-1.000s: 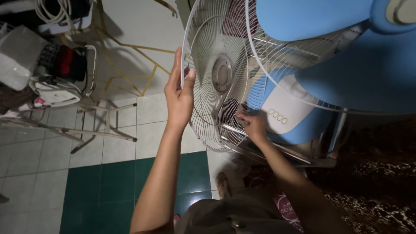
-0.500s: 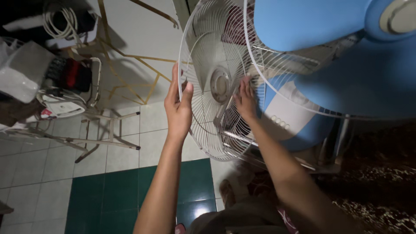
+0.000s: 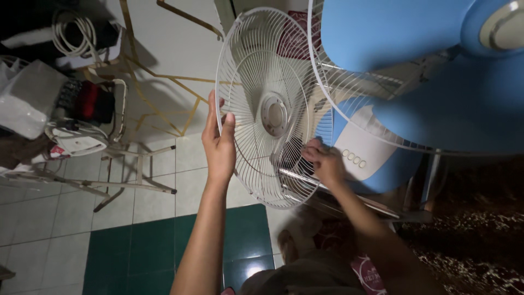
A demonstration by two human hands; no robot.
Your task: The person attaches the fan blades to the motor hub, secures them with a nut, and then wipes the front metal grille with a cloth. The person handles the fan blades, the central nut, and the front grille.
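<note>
Grille (image 3: 262, 71) coming off fan (image 3: 415, 82): left hand (image 3: 218, 143) grips rim, right hand (image 3: 326, 160) pinches lower wires; next, lift clear of blades.

The floor (image 3: 65, 218) is laid with pale and dark green tiles; a cluttered white chair (image 3: 103, 136) is set against the wall (image 3: 174, 49).

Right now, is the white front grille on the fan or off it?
Off: the front grille stands apart from the blue blades, held by left hand.
</note>
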